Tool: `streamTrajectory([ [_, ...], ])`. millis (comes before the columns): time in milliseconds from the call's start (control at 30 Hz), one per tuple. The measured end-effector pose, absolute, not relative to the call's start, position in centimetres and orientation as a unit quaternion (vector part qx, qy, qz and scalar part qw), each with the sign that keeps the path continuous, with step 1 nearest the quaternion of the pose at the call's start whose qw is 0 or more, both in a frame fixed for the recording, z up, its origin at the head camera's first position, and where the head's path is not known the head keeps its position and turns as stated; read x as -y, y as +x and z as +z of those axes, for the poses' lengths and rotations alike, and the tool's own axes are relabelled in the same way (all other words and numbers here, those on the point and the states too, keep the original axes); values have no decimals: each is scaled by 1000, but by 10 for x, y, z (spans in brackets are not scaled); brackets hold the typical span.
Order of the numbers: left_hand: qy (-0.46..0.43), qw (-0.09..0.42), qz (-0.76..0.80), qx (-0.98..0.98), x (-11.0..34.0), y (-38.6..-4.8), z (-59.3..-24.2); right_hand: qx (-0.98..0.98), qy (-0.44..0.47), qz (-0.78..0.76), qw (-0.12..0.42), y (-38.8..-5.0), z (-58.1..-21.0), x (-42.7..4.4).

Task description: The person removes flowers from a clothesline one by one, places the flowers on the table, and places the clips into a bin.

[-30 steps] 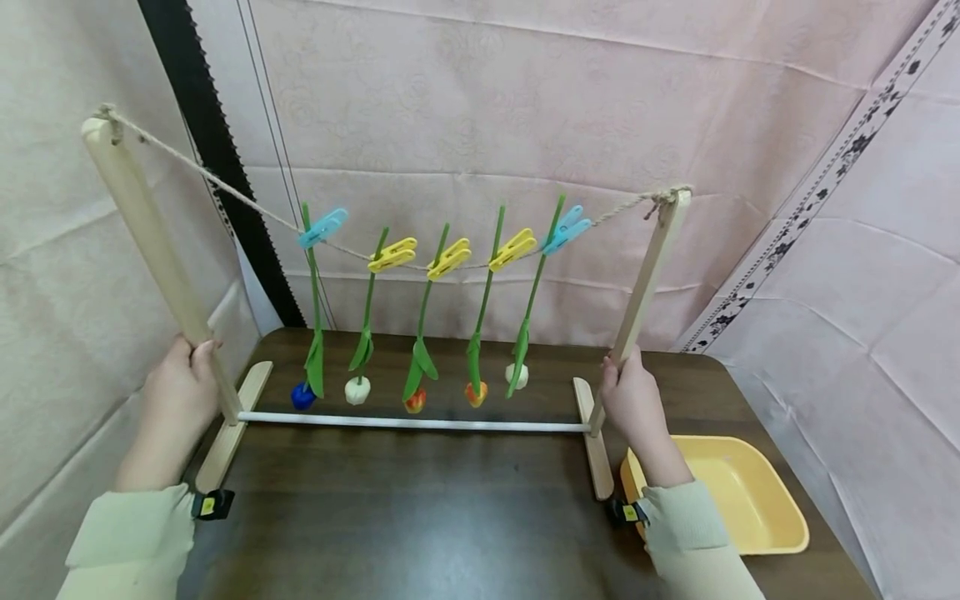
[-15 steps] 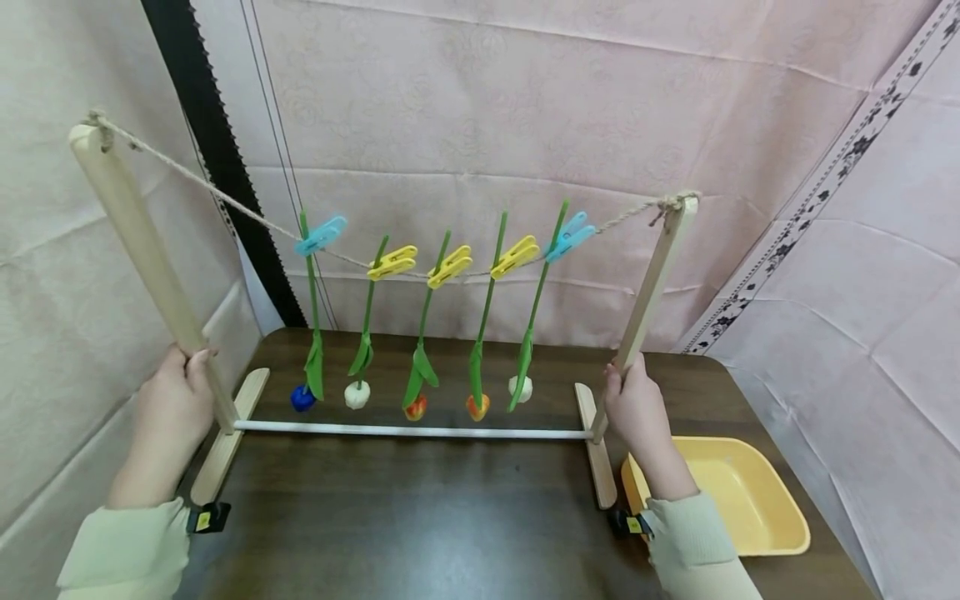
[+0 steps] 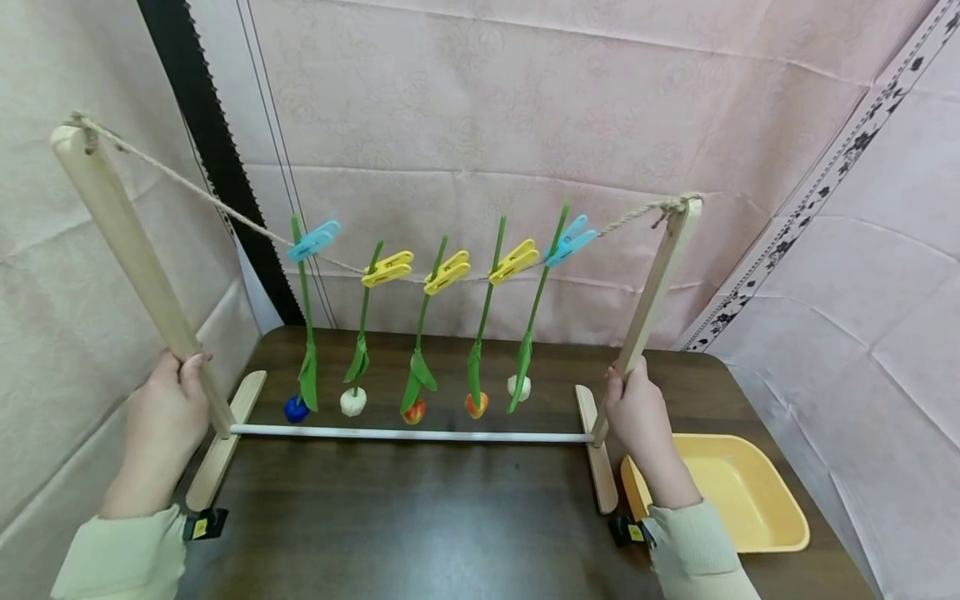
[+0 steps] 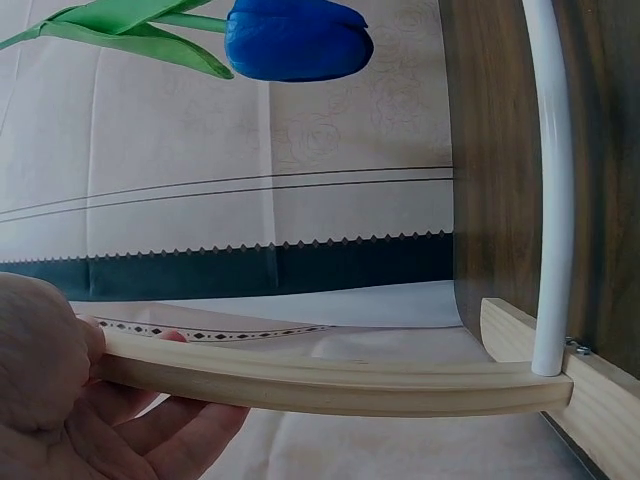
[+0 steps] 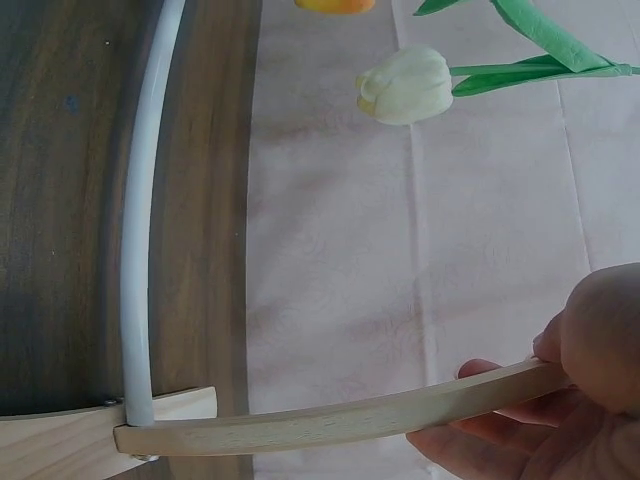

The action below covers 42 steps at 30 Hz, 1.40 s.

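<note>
Brown wood-grain tabletop (image 3: 405,517) beneath the fingers (image 4: 200,440), pale pink fabric backdrop (image 3: 480,108) beyond them, left hand (image 3: 167,402) and right hand (image 3: 637,410) grasping pale wooden posts (image 3: 135,246)

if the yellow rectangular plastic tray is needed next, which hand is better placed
Probably the right hand: the yellow rectangular plastic tray lies close by, while the left hand, farther away, grips the left pale wooden post. The right hand must first release the right pale wooden post.

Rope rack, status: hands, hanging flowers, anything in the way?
Left hand gripping left post, right hand gripping right post. Five flowers pegged upside down on rope. Yellow tray close beside right wooden foot, possibly in the way.
</note>
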State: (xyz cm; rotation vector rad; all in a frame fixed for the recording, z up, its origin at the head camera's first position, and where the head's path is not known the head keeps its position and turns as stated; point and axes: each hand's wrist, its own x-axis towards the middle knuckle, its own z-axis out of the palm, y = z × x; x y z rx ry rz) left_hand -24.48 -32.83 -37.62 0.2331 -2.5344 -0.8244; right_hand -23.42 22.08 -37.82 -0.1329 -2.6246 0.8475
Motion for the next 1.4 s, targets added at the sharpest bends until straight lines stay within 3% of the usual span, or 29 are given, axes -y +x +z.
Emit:
streamTrajectory([
  [767, 74, 244, -305, 918, 324, -241, -379, 933, -48, 305, 186, -224, -376, -223],
  [1067, 36, 227, -318, 920, 331, -240, -376, 932, -39, 304, 192, -224, -374, -224],
  [1400, 16, 193, -298, 935, 337, -231, -381, 951, -10, 268, 155, -226, -375, -231],
])
